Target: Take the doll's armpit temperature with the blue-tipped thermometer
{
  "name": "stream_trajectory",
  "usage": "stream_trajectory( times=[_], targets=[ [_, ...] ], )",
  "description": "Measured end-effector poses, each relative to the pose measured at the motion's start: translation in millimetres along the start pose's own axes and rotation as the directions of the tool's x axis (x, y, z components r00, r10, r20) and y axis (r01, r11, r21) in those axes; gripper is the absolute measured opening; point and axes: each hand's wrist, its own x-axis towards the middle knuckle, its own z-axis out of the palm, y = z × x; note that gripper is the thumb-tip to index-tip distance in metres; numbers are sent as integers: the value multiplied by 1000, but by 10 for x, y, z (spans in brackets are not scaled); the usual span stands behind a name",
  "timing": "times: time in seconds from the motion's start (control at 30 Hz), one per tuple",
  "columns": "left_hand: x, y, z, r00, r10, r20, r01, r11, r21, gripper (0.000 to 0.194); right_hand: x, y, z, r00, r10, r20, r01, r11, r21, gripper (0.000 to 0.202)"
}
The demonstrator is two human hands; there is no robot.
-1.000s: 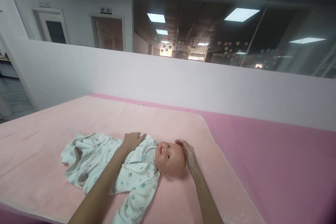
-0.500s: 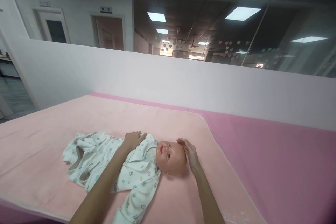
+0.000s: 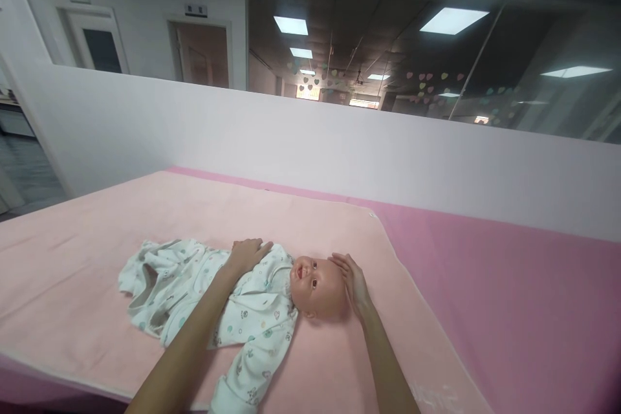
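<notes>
A baby doll (image 3: 317, 291) lies on its back, its head toward the right. It wears a white patterned baby outfit (image 3: 257, 323), whose leg part spreads loosely to the left. My left hand (image 3: 248, 255) rests flat on the doll's chest, fingers stretched out and holding nothing. Against the top of the doll's head is my right hand (image 3: 353, 278), its fingers extended and slightly curved along the crown. One sleeve of the outfit reaches toward the front edge, and no doll hand shows at its end.
A peach-pink mat (image 3: 194, 207) lies under the doll, over a darker pink surface (image 3: 509, 291) that shows on the right. Behind it runs a low white wall (image 3: 310, 142) with a glass window (image 3: 369, 45) above. At the far left, floor (image 3: 29, 168) shows beyond the wall's edge.
The view has shifted very slightly. Both hands keep their places on the doll's chest and head.
</notes>
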Motion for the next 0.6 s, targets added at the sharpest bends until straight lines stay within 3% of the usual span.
stream_trajectory(
  times=[0.07, 0.13, 0.17, 0.27, 0.37, 0.47, 0.53, 0.57, 0.6],
  targets=[
    [-3, 3, -5, 1000, -1, 2, 1, 1000, 1, 50, -58, 17, 81, 986, 108, 124, -109, 994, 1, 51],
    [-11, 9, -13, 1000, -3, 6, 4, 1000, -7, 49, -93, 27, 140, 944, 211, 253, -212, 977, -22, 58],
    [-14, 12, -15, 1000, -3, 7, 3, 1000, -13, 49, -92, 27, 147, 937, 223, 270, -224, 974, -28, 58],
    [-13, 15, -14, 1000, 4, 13, -3, 1000, -24, 47, -34, 6, 89, 991, 86, 107, -87, 996, -2, 47],
    [-13, 23, -19, 999, 27, -37, -29, 998, -53, 37, -7, -14, 44, 1000, -28, -3, 28, 1000, -8, 42],
    [-98, 68, -82, 977, 18, -211, -63, 976, -210, 35, -86, -20, 103, 990, 76, 116, -76, 997, -8, 47],
    [-245, 116, -157, 963, 6, -268, -110, 921, -373, 38, -147, -22, 158, 964, 150, 218, -153, 988, -5, 48],
    [-345, 139, -196, 968, 17, -250, -131, 884, -449, 38, -163, -21, 176, 962, 147, 232, -150, 989, -4, 46],
    [-454, 160, -230, 984, 82, -159, -152, 852, -502, 40, -166, -19, 184, 968, 119, 220, -121, 993, -5, 43]
  ],
)
